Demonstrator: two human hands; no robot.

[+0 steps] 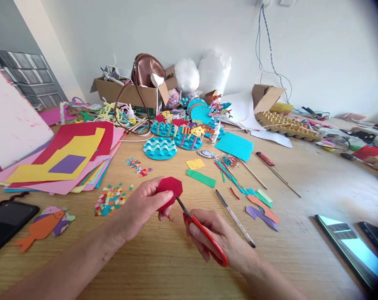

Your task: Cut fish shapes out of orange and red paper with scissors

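My left hand (147,198) pinches a dark red piece of paper (172,185), cut to a roughly rounded, many-sided shape. The fingers of my right hand (215,231) are wrapped round red-handled scissors (212,246). Their dark blades point up and left, with the tip against the lower right edge of the red paper. Just right of my right hand lies a clear ballpoint pen (235,218). Beyond the hands are a green paper strip (201,178) and a small yellow paper piece (195,163). Round paper confetti (109,200) lies left of my left hand.
Coloured paper sheets (79,146) are stacked at the left, near orange and purple paper fish (45,227). Blue wave-patterned discs (160,148), a glue bottle (214,133) and a cardboard box (139,96) stand farther back. A craft knife (265,158) and phones (345,241) lie at the right.
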